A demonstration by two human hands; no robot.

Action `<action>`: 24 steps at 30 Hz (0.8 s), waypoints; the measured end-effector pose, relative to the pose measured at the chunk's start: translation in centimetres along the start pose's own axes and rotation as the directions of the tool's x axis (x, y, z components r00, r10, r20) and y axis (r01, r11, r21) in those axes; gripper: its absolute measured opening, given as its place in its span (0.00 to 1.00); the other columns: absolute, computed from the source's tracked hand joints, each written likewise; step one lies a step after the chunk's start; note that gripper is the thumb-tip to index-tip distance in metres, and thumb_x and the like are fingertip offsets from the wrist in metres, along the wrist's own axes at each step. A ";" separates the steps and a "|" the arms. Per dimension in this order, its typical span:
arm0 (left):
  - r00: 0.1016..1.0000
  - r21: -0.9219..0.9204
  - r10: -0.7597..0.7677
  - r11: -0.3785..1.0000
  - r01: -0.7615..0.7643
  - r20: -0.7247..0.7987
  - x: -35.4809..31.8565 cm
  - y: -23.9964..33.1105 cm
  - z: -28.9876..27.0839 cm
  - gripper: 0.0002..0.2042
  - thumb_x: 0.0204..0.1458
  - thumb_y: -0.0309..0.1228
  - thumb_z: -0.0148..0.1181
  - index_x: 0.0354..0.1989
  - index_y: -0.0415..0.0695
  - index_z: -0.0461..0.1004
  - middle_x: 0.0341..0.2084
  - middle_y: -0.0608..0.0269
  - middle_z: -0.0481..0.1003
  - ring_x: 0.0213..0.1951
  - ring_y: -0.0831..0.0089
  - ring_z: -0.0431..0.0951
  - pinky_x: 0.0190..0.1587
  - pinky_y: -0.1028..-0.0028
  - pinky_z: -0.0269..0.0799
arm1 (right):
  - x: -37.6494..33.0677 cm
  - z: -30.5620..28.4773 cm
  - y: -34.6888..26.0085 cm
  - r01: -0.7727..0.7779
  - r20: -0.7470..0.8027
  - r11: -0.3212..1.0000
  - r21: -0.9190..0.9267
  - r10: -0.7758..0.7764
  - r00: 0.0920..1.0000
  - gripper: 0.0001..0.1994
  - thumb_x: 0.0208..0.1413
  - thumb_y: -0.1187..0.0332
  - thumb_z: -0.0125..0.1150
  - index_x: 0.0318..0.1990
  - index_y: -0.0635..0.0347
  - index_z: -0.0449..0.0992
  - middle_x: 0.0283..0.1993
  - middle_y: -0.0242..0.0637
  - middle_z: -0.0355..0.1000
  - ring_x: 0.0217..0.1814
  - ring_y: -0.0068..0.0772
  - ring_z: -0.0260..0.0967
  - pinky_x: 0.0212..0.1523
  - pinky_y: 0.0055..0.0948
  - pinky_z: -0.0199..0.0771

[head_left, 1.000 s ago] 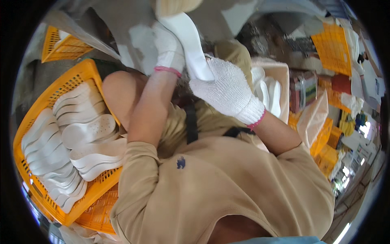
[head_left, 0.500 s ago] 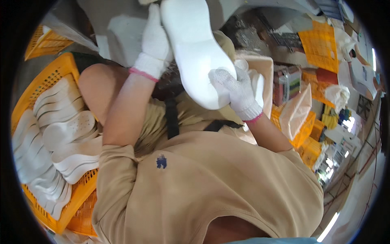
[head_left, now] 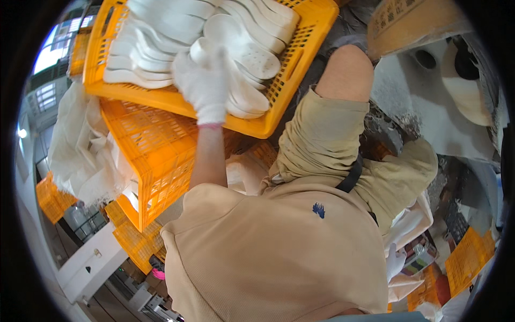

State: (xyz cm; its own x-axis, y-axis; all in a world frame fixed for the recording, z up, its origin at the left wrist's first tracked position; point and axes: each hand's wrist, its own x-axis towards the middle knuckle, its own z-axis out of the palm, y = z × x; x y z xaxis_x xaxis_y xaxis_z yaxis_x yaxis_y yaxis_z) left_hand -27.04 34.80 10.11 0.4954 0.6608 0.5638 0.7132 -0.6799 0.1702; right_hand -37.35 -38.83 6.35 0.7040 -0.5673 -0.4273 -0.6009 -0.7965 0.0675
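Observation:
My left hand [head_left: 203, 86], in a white knit glove, reaches over the near side of a yellow plastic crate [head_left: 177, 106]. Its fingers, a little blurred, close round the rounded end of a white shoe sole [head_left: 199, 51]. White soles lie in stacked rows in this crate; one loose sole with small holes [head_left: 260, 60] rests on top, to the right of the hand. At the lower right, past my body, shows a small part of my gloved right hand [head_left: 395, 262], beside a pale liner. Its fingers are mostly hidden, and whatever it might hold is out of sight.
Another yellow crate [head_left: 155, 150] stands below the full one, near a whitish plastic sheet [head_left: 80, 145]. At the upper right are a cardboard box [head_left: 416, 24] and a grey machine surface [head_left: 407, 86]. My bent knee [head_left: 346, 70] is just right of the full crate.
The view has swung left, bringing the full crate to the top. My left hand has left the large sole both hands held and is now in the crate; my right hand is down at the lower right.

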 end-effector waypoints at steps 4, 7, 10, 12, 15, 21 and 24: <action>0.967 0.059 -0.242 0.970 0.237 0.083 1.1 -3.2 4.1 0.19 0.57 0.48 0.64 0.33 0.41 0.83 0.37 0.48 0.83 0.43 0.52 0.83 0.46 0.58 0.79 | 4.3 -0.9 -6.3 0.200 0.012 0.966 0.162 -0.205 0.979 0.30 0.66 0.54 0.62 0.60 0.78 0.74 0.61 0.59 0.75 0.62 0.51 0.74 0.63 0.39 0.69; 0.978 -0.249 -0.067 0.962 0.116 0.198 0.4 1.0 8.1 0.23 0.51 0.46 0.68 0.46 0.39 0.77 0.40 0.49 0.81 0.47 0.52 0.82 0.51 0.57 0.77 | 7.5 -2.0 -14.1 0.601 -0.227 0.763 0.238 -0.558 0.798 0.30 0.66 0.54 0.62 0.59 0.78 0.73 0.55 0.59 0.78 0.47 0.49 0.78 0.53 0.42 0.75; 0.960 -0.272 -0.013 0.958 0.092 0.279 -1.0 5.2 9.7 0.41 0.44 0.48 0.74 0.62 0.35 0.65 0.49 0.46 0.77 0.51 0.48 0.80 0.56 0.59 0.76 | 7.8 -4.0 -19.6 0.591 -0.133 0.703 0.395 -0.593 0.794 0.29 0.66 0.55 0.61 0.61 0.77 0.73 0.59 0.57 0.77 0.54 0.48 0.77 0.58 0.40 0.73; 0.824 -0.364 -0.092 0.866 0.343 0.559 -1.0 6.3 8.8 0.44 0.42 0.49 0.76 0.66 0.38 0.65 0.49 0.45 0.78 0.54 0.49 0.79 0.60 0.59 0.74 | 6.7 -5.0 -21.4 0.627 -0.117 0.694 0.354 -0.632 0.766 0.27 0.67 0.57 0.60 0.62 0.76 0.73 0.64 0.55 0.74 0.63 0.47 0.74 0.65 0.39 0.68; 0.839 -0.021 0.074 0.997 -0.075 0.539 -0.9 6.1 5.8 0.51 0.39 0.49 0.78 0.69 0.36 0.59 0.48 0.43 0.78 0.51 0.47 0.80 0.57 0.59 0.76 | 5.2 -5.4 -21.5 0.656 -0.124 0.712 0.251 -0.648 0.751 0.27 0.68 0.58 0.58 0.63 0.75 0.72 0.66 0.58 0.72 0.69 0.55 0.68 0.73 0.44 0.60; 0.676 -0.097 0.111 0.994 -0.060 0.729 3.3 2.2 5.8 0.45 0.38 0.44 0.76 0.62 0.32 0.62 0.42 0.41 0.79 0.45 0.46 0.81 0.54 0.58 0.76 | 8.5 -1.0 -17.9 0.681 -0.080 0.651 0.336 -0.701 0.709 0.23 0.64 0.58 0.55 0.58 0.68 0.75 0.64 0.58 0.72 0.67 0.58 0.67 0.66 0.46 0.68; 0.785 -0.025 0.270 0.951 -0.310 0.557 5.8 0.5 7.4 0.43 0.39 0.44 0.74 0.61 0.30 0.63 0.41 0.40 0.79 0.44 0.48 0.83 0.50 0.58 0.78 | 11.4 -0.3 -16.3 0.896 -0.014 0.077 -0.437 -0.997 0.079 0.20 0.59 0.65 0.55 0.57 0.66 0.75 0.62 0.58 0.73 0.66 0.62 0.68 0.65 0.49 0.69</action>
State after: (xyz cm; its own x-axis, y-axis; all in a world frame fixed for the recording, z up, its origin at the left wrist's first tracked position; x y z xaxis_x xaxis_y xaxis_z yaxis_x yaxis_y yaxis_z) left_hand -20.11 40.62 7.48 0.8581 0.5120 0.0387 0.5122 -0.8589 0.0076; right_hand -19.43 -32.40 0.67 0.6600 0.7460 -0.0883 0.7498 -0.6614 0.0166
